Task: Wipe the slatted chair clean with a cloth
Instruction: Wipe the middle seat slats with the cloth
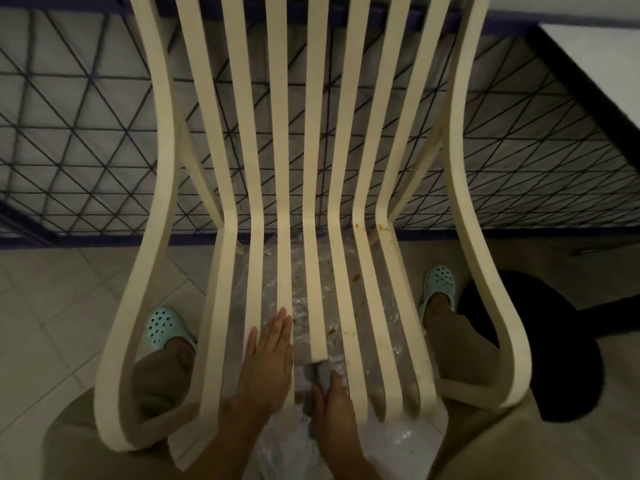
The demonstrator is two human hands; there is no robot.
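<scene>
A cream slatted chair point(313, 140) fills the view, its long curved slats running from the top down toward me. My left hand point(268, 362) lies flat, fingers together, on a slat left of centre near the seat's front. My right hand point(334, 407) grips a grey cloth point(317, 374), pressed against the front end of the centre slat. Brown stains point(382, 227) mark the right slats near the seat bend.
Clear plastic sheeting point(311, 299) lies on the tiled floor point(62, 306) under the seat. My feet in mint clogs point(165, 325) stand on either side. A dark metal lattice fence point(86, 140) runs behind the chair. A black round base point(540, 344) sits at right.
</scene>
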